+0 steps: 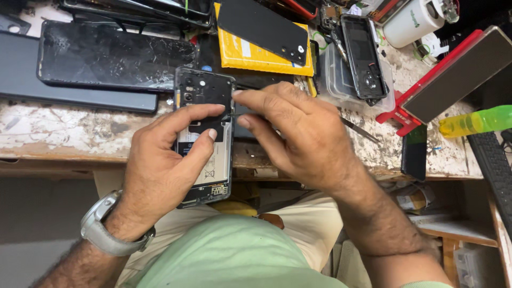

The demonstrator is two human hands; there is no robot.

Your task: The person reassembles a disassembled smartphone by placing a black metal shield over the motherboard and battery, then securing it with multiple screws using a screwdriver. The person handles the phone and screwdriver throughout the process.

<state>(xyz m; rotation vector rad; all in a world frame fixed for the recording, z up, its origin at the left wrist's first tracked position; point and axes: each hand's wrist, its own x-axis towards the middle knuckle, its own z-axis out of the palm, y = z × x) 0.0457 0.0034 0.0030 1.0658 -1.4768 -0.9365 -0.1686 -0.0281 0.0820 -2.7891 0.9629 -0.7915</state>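
Clearly the opened phone (204,136), back cover off and innards bare, is light, stiff and fragile, best held by its frame edges. It hangs just over the worktop (64,133) edge. The left hand (160,170) cradles it, fingers curled across it. The right hand (298,138) pinches a thin tool (230,113) against it.

A cracked black tablet (114,56) is laid far left on the worn, paint-flecked wooden workbench (53,130). A yellow padded envelope (256,56) is seen behind, under a black phone back cover (264,26). Far right, a red-framed phone stand (453,74) and a yellow-green plastic bottle (474,121) are placed.
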